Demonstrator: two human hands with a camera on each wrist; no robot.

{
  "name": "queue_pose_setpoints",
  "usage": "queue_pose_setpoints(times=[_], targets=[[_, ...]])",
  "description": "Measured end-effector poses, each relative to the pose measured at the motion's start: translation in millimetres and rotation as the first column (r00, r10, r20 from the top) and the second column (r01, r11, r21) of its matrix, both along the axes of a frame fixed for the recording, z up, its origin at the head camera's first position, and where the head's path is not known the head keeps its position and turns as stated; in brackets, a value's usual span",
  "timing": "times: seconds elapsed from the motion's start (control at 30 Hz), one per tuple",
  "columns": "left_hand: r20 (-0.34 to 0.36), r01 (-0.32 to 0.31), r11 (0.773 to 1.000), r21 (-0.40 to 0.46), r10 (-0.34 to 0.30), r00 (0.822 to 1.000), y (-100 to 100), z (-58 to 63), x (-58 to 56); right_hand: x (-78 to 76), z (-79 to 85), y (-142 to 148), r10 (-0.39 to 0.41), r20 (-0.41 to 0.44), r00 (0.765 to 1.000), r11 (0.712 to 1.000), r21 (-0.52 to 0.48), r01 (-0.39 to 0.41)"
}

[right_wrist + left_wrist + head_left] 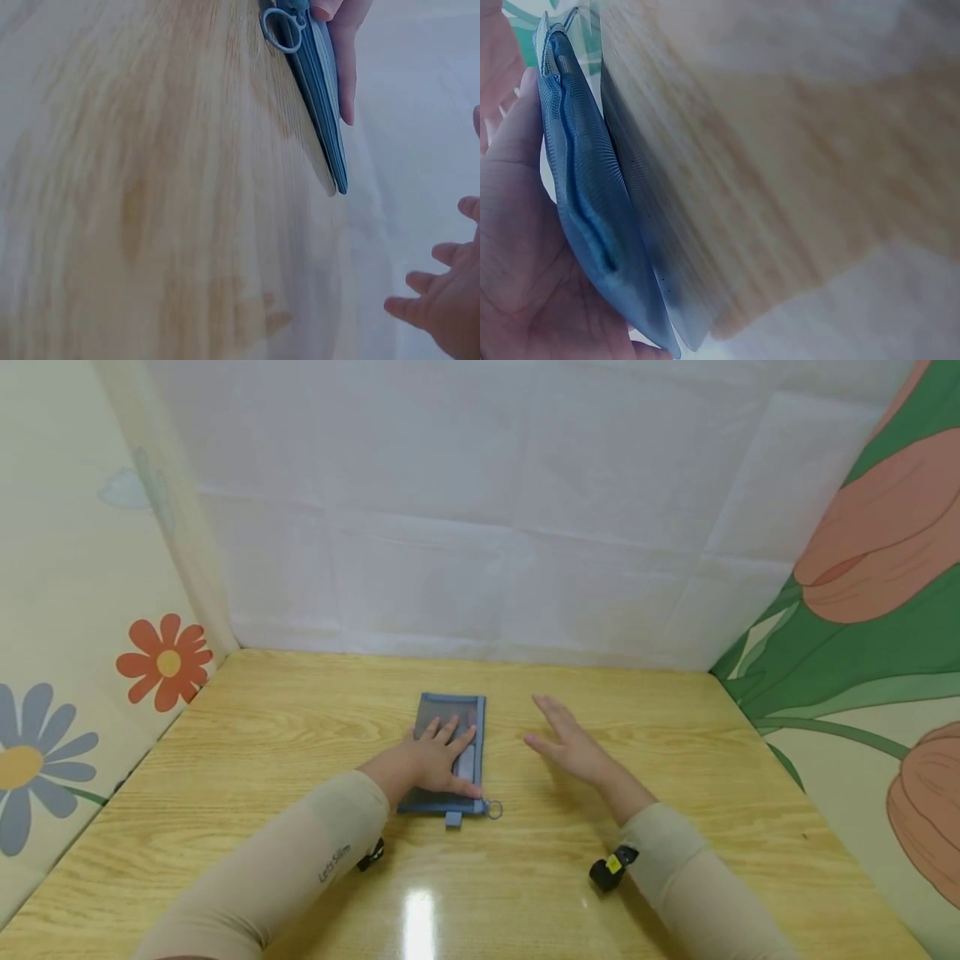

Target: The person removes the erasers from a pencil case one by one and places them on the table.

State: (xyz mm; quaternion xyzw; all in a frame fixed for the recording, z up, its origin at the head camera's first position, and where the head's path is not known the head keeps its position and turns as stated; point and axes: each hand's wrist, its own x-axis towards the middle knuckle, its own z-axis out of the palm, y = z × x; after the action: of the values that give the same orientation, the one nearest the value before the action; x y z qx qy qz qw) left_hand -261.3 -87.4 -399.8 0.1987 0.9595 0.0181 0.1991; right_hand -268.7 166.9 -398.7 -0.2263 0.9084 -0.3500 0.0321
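A blue zippered mesh pouch [467, 763] lies flat on the wooden table, long side pointing away from me. My left hand [438, 764] rests palm down on it, fingers spread and thumb along the zipper edge. At the pouch's near right corner hangs a round ring [282, 50], and a small blue tab [453, 819] sticks out of the near edge. In the left wrist view the pouch [592, 187] shows edge-on beside the palm. Right of the pouch, my right hand [573, 750] hovers apart from it over the table, fingers extended, holding nothing.
The light wooden table [300, 718] reaches back to a white sheet [450, 568]. Walls with painted flowers stand on both sides, an orange flower [168, 662] at left and large tulips [877, 535] at right. Black wrist cameras [613, 868] are strapped under both sleeves.
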Motion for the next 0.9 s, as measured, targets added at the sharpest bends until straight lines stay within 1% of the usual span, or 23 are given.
queue_pose_setpoints(times=[0.13,0.23,0.4,0.57,0.7,0.9], targets=[[0.006,0.007,1.000,-0.007,-0.007,1.000,0.1,1.2,0.1,1.2,-0.2,-3.6,0.044,0.071,0.997,0.995,-0.096,-0.037],[0.009,0.009,1.000,0.000,-0.009,1.000,-0.4,2.3,1.2,2.5,-0.7,-7.6,0.085,0.125,0.989,0.988,-0.138,-0.067],[0.008,0.013,1.000,0.002,-0.013,1.000,-0.8,3.6,1.9,4.4,-2.3,-15.4,0.155,0.165,0.974,0.977,-0.169,-0.127],[-0.016,0.034,0.999,-0.002,-0.034,0.999,-1.1,3.2,3.5,8.0,-5.4,-22.6,0.202,0.232,0.952,0.966,-0.205,-0.155],[-0.040,0.058,0.998,0.028,-0.057,0.998,-0.5,2.6,4.8,10.4,-11.6,-26.6,0.240,0.271,0.932,0.960,-0.211,-0.186],[-0.079,0.108,0.993,0.036,-0.105,0.991,1.2,0.0,5.2,13.3,-19.6,-31.4,0.311,0.297,0.903,0.944,-0.208,-0.257]])
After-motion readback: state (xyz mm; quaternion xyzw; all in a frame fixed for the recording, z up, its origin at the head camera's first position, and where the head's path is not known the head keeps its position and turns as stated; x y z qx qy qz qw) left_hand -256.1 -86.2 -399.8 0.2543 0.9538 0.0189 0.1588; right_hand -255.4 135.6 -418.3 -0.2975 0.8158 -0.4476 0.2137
